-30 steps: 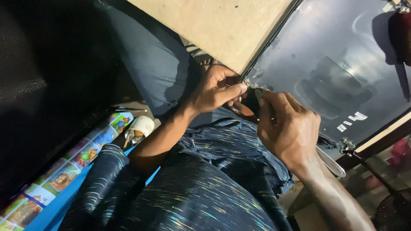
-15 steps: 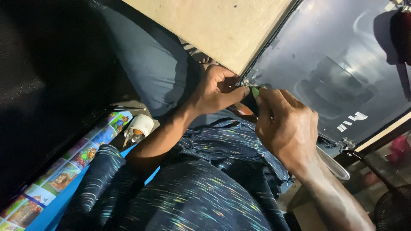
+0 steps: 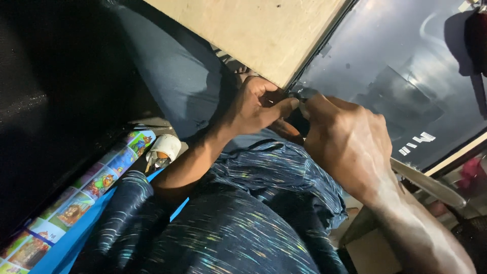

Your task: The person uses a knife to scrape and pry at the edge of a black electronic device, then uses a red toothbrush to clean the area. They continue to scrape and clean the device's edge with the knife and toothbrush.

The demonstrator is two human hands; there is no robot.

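A small dark part (image 3: 300,94) sits right at the corner where the wooden board (image 3: 264,35) meets the black frame of a glossy dark panel (image 3: 401,76); it is mostly hidden by fingers, so I cannot tell what it is. The left hand (image 3: 256,106) is curled narrow, thumb and forefinger pinched at that corner, touching the part. The right hand (image 3: 347,142) comes in from the other side, fingers bent and closed tight around the same spot, its back to the camera, so what lies in its grip is not visible. Judging by this, the fiddly work at the corner looks under way, not finished: both hands are on it and nothing has been set down. Below the hands lies the person's lap, in a dark shirt (image 3: 243,223) flecked with coloured streaks. By the left elbow a small white-capped object (image 3: 163,150) rests near a strip of bright picture cards (image 3: 76,203) on a blue surface. A pale metal blade or strip (image 3: 426,182) runs under the right wrist. The surroundings are dim.
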